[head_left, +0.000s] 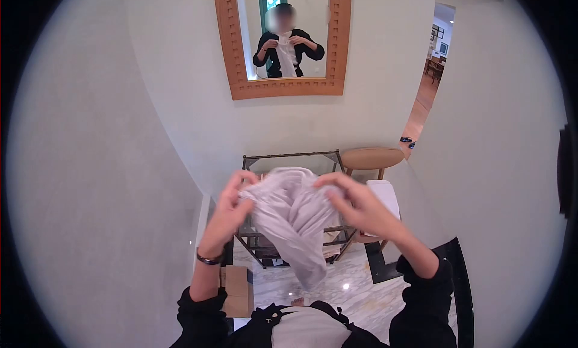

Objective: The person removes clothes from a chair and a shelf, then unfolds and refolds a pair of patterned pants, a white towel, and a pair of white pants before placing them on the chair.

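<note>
A pale, whitish cloth (pixel 292 209) hangs bunched and creased between my two hands, its lower end trailing down to a narrow tip. My left hand (pixel 232 206), with a dark bracelet on the wrist, pinches the cloth's upper left edge. On the other side, my right hand (pixel 358 203) grips its upper right edge, the fingers slightly blurred. The cloth is held up in front of a glass-topped table and hides much of it.
The glass table (pixel 292 155) has a dark metal frame. To its right is a wooden chair (pixel 372 159) with white fabric (pixel 383 203) on it. A cardboard box (pixel 239 291) is on the marble floor at lower left. A wood-framed mirror (pixel 289 90) hangs above, reflecting a person.
</note>
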Demonstrator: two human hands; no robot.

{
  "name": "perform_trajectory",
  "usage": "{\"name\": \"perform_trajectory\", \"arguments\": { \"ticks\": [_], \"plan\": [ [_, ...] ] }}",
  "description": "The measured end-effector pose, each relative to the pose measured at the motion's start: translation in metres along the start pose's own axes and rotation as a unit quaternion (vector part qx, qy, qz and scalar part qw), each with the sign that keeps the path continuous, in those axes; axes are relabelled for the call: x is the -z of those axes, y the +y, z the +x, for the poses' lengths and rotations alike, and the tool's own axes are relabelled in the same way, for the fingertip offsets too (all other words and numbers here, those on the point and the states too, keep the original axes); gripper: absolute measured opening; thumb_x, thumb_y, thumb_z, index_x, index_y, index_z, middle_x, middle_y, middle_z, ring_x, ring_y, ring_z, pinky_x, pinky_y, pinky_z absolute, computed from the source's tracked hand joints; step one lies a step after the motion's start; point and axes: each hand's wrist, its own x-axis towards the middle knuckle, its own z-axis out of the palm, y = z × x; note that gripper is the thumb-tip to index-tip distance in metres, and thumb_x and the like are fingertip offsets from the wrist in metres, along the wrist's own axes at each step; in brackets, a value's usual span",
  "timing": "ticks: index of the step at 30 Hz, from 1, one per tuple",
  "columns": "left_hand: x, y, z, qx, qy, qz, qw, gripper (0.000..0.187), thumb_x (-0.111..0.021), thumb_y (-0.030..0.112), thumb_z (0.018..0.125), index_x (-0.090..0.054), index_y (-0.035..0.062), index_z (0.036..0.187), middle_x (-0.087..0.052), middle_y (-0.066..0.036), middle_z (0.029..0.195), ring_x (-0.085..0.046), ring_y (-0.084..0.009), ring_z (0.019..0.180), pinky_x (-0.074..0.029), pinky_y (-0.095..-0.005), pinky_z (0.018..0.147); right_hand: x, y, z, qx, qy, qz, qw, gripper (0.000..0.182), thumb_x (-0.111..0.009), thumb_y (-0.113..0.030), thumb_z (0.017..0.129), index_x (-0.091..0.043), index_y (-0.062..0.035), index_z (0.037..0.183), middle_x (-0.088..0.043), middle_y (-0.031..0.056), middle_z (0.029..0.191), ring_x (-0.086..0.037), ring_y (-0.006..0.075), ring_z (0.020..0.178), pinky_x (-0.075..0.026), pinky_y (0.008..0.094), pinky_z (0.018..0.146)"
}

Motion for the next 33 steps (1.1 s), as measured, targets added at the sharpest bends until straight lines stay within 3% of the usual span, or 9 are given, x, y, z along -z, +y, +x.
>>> {"name": "perform_trajectory", "arguments": {
  "ticks": [4,6,9,11,17,24,27,30,33],
  "plan": [
    [0.045,0.015,-0.001,-0.086,0.022,0.086,0.992,0.032,-0.042,-0.006,0.078,-0.057,0.0031,0.104,-0.059,0.0,0.091,-0.05,-0.0065,0.079,-0.041,-0.0213,0.073,0.042,0.022,0.0,0.079,0.106,-0.112,0.985,0.022,-0.054,-0.008,0.096,-0.057,-0.0053,0.118,-0.062,0.0053,0.105,-0.057,0.0136,0.09,-0.046,0.0277,0.078],
    [0.04,0.033,0.002,-0.08,-0.018,0.228,0.97,0.033,-0.042,-0.006,0.076,-0.059,0.0026,0.103,-0.06,-0.002,0.092,-0.05,-0.0083,0.077,-0.042,-0.022,0.072,0.053,0.019,0.004,0.125,0.122,-0.191,0.966,0.025,-0.056,-0.004,0.093,-0.057,-0.0062,0.118,-0.062,0.0077,0.104,-0.059,0.0191,0.089,-0.047,0.0288,0.078],
    [0.025,0.062,0.01,-0.093,-0.014,0.354,0.931,0.033,-0.043,-0.005,0.075,-0.059,0.001,0.104,-0.06,-0.005,0.09,-0.05,-0.0109,0.075,-0.042,-0.0239,0.07,0.06,0.021,0.017,0.258,0.184,-0.311,0.896,0.028,-0.059,0.001,0.088,-0.059,-0.0085,0.114,-0.063,0.0093,0.091,-0.058,0.0245,0.078,-0.046,0.0325,0.078],
    [0.022,0.065,0.016,-0.119,0.021,0.36,0.925,0.031,-0.044,-0.006,0.074,-0.06,0.0011,0.1,-0.059,-0.003,0.085,-0.048,-0.0101,0.072,-0.039,-0.0224,0.066,0.07,0.016,0.021,0.258,0.179,-0.345,0.884,0.029,-0.061,0.002,0.086,-0.061,-0.0095,0.112,-0.064,0.0072,0.092,-0.059,0.024,0.08,-0.043,0.0364,0.086],
    [0.026,0.076,0.023,-0.141,0.015,0.442,0.886,0.025,-0.051,-0.005,0.071,-0.059,-0.0007,0.094,-0.061,-0.005,0.083,-0.055,-0.0139,0.073,-0.046,-0.0265,0.069,0.088,0.02,0.035,0.271,0.212,-0.386,0.856,0.031,-0.065,0.001,0.081,-0.066,-0.0131,0.109,-0.066,0.0001,0.087,-0.059,0.0191,0.08,-0.034,0.0442,0.102],
    [0.029,0.102,0.015,-0.073,-0.213,0.417,0.881,0.021,-0.057,0.002,0.07,-0.058,0.0003,0.091,-0.059,-0.011,0.081,-0.057,-0.0257,0.071,-0.049,-0.0312,0.069,0.109,0.038,0.046,0.287,0.287,-0.447,0.797,0.03,-0.067,-0.002,0.082,-0.067,-0.0153,0.108,-0.067,-0.0005,0.086,-0.059,0.0189,0.08,-0.025,0.0474,0.109],
    [0.002,0.108,0.004,-0.084,-0.25,0.378,0.888,0.018,-0.059,0.004,0.07,-0.057,0.0012,0.088,-0.055,-0.011,0.077,-0.055,-0.0285,0.068,-0.048,-0.0326,0.066,0.112,0.054,0.048,0.268,0.209,-0.404,0.849,0.024,-0.066,-0.009,0.086,-0.066,-0.0153,0.109,-0.068,0.0006,0.088,-0.06,0.0206,0.084,-0.027,0.0467,0.107],
    [-0.015,0.112,0.0,-0.093,-0.281,0.352,0.888,0.014,-0.063,0.004,0.071,-0.054,0.0034,0.082,-0.049,-0.009,0.071,-0.052,-0.0261,0.064,-0.045,-0.0332,0.058,0.108,0.059,0.036,0.204,0.003,-0.28,0.938,0.021,-0.064,-0.017,0.09,-0.065,-0.0152,0.111,-0.068,0.0016,0.092,-0.06,0.0225,0.088,-0.031,0.0468,0.105],
    [-0.013,0.097,-0.003,-0.111,-0.205,0.414,0.88,0.014,-0.065,0.002,0.073,-0.053,0.0039,0.079,-0.05,-0.007,0.071,-0.052,-0.0226,0.062,-0.043,-0.0313,0.055,0.104,0.047,0.02,0.037,-0.18,-0.264,0.947,0.018,-0.059,-0.018,0.094,-0.064,-0.0144,0.11,-0.067,0.0026,0.096,-0.061,0.0238,0.09,-0.036,0.0445,0.101]
  ]
}}
